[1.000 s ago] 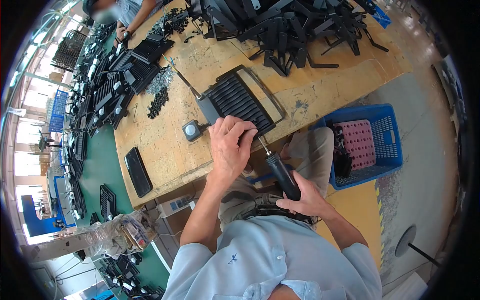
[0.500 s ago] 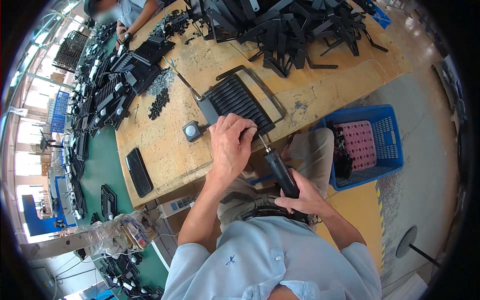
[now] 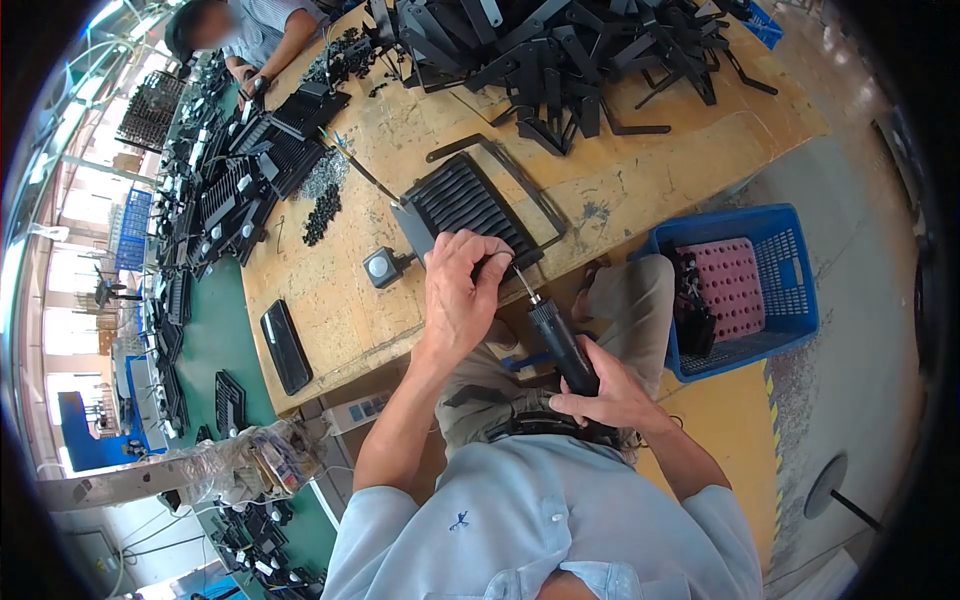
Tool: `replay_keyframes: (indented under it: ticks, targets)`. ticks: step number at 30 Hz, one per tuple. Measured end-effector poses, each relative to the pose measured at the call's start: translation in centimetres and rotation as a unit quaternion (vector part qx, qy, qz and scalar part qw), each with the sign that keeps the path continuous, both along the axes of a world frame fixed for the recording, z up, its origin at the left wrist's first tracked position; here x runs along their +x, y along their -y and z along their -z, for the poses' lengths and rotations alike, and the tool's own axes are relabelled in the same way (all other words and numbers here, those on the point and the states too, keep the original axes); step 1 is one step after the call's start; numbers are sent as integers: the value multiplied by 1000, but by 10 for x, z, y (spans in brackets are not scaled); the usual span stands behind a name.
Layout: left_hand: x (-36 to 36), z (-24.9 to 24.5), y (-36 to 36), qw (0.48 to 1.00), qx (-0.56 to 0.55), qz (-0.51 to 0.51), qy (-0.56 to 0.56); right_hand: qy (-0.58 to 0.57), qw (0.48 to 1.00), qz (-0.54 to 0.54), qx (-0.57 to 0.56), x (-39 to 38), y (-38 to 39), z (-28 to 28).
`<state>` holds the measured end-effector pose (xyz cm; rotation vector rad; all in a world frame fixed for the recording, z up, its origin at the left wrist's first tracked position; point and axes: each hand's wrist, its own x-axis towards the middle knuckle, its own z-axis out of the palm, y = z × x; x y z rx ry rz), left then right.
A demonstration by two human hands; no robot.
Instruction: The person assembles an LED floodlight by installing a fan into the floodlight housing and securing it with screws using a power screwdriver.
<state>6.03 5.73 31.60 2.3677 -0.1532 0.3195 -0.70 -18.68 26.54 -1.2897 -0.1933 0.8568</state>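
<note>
Here, the right hand (image 3: 607, 393) grasps a black cylindrical power screwdriver (image 3: 562, 345), its thin metal bit (image 3: 526, 284) pointing to eleven o'clock. The left hand (image 3: 463, 285) bends its fingers at the six o'clock edge of a black, finned, rectangular housing (image 3: 468, 198), beside the bit's tip; whether they pinch anything I cannot tell. The housing lies on a worn tan tabletop (image 3: 345, 320), with a square black sensor (image 3: 381, 267) with a white dome at its eight o'clock.
</note>
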Motion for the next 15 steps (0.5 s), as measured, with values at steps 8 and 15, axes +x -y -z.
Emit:
replay_keyframes:
  ticks: [8, 15]
  targets:
    - [-13, 5, 3, 996, -13, 47, 80, 60, 996, -5, -62, -10, 1, 12]
    - [-25, 1, 10, 988, -49, -14, 143, 189, 971, 21, -143, -10, -6, -10]
